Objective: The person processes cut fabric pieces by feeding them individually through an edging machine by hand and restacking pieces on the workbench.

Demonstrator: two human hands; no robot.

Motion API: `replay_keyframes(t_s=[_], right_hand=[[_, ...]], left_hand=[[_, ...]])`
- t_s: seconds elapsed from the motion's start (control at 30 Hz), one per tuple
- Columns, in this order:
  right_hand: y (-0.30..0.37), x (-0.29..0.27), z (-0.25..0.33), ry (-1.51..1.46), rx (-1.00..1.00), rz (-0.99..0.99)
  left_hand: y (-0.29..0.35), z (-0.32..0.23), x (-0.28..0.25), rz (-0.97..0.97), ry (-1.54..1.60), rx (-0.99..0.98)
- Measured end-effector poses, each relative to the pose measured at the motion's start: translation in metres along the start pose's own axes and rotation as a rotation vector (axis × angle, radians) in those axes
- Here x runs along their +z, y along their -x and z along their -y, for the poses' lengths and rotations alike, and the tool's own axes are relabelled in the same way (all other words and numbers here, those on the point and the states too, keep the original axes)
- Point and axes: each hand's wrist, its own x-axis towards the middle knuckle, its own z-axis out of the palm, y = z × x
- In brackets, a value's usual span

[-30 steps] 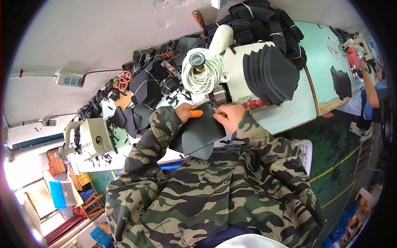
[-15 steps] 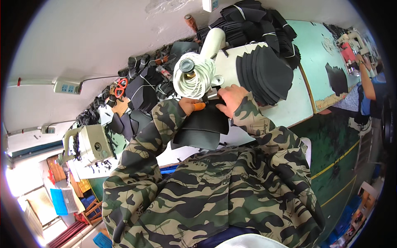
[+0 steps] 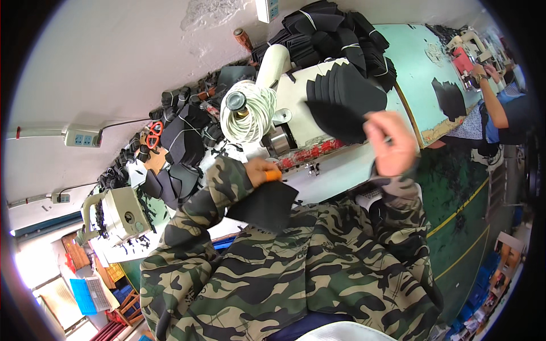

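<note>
Swung apart since half a second ago, when both were at the machine, the two hands now work separately: the right hand is off to the right, and the left hand is nearer the body. Blurred by motion, the right hand appears to pinch a dark piece by its near edge, just at a fan of dark pieces; whether they touch, one cannot tell. A light pinch, with the piece level, probably serves best, lest its tip catch on those layers. The left thumb wears an orange finger cover and presses on the upper edge of a black sheet, which hangs before the jacket; whether it is one layer is unclear. Steady thumb pressure there should help against slipping. Beyond the hands are the machine's pale post, a white cord coil and a red, worn front edge. Farther out lie orange-handled scissors and tied black bundles; at far right, a co-worker's arm reaches to another machine.
</note>
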Motion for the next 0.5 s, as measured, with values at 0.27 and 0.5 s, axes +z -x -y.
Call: replay_keyframes(t_s=[0.27, 0.5], right_hand=[[0.017, 0.042, -0.021, 0.040, 0.062, 0.271], [0.054, 0.103, 0.003, -0.545, 0.574, 0.828]], left_hand=[[0.012, -0.010, 0.022, 0.303, 0.236, 0.058], [0.026, -0.031, 0.010, 0.024, 0.317, 0.014]])
